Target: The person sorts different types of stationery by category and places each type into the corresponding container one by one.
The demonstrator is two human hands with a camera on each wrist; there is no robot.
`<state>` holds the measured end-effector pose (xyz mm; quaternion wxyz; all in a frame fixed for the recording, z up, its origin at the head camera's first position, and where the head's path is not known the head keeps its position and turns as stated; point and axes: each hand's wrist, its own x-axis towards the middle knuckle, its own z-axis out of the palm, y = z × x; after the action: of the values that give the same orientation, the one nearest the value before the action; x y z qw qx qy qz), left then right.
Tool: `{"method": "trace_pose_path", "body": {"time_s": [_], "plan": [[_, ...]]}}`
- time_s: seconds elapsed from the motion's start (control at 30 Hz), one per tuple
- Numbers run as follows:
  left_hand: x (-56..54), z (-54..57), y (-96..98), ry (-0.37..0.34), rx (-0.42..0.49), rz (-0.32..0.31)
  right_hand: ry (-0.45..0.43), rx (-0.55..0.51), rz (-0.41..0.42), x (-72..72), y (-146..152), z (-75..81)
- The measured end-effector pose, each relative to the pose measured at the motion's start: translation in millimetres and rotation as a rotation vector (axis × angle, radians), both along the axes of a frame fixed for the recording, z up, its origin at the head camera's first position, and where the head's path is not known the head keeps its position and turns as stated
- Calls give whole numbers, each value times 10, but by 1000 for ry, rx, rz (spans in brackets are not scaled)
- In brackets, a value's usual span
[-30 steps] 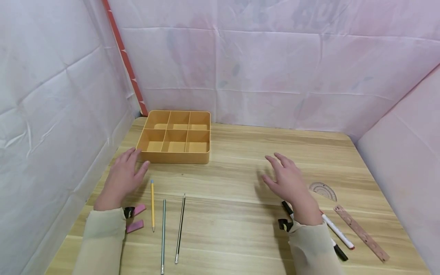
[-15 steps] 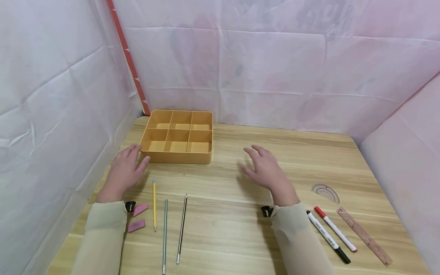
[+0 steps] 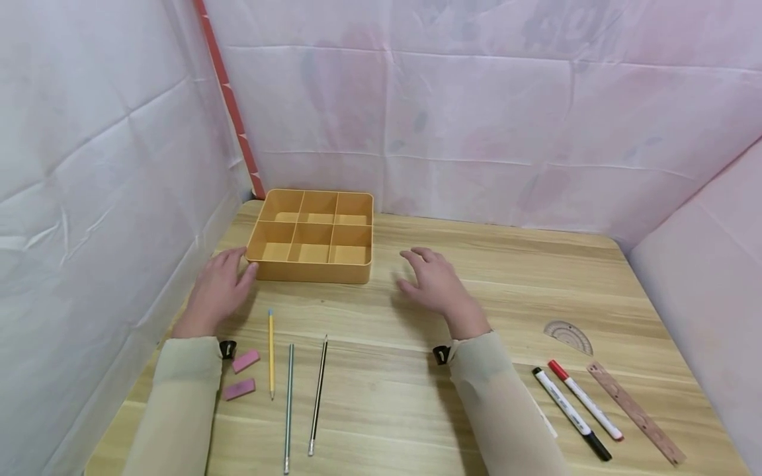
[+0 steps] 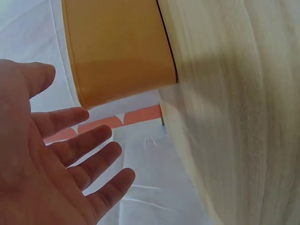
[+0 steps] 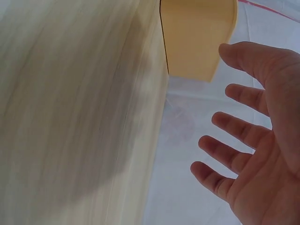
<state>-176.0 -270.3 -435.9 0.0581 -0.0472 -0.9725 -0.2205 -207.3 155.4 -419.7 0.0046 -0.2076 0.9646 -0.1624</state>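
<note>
One orange tray (image 3: 309, 272) | between hands: left hand (image 3: 215, 292) at its corner, right hand (image 3: 437, 285) apart | both spread

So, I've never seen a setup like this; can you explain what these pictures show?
No machine here, just a person's left hand and right hand, both bare. The head view looks forward and down from the person's head; each wrist view looks at that hand. On the wood-grain table stands a mustard six-compartment tray. Nearer the person, at left, lie two pink erasers, a yellow pencil, a teal pencil and a black pencil; at right, a protractor, a ruler, a red-capped marker and a black-capped marker. The left hand is at the tray's near left corner, contact unclear; the right hand is apart, off its right side. Neither holds anything.
</note>
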Motion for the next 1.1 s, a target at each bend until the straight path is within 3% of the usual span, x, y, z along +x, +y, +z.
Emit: {"method": "trace_pose_path", "body": {"time_s": [0.43, 0.73, 1.1], "plan": [[-134, -10, -22, -74, 17, 27, -56, -7, 13, -182, -409, -80], [-191, -44, -11, -48, 67, 0, -61, 5, -5, -255, -625, -132], [-222, -28, 5, -45, 84, 0, -48, -15, -20, -237, -694, -151]]}}
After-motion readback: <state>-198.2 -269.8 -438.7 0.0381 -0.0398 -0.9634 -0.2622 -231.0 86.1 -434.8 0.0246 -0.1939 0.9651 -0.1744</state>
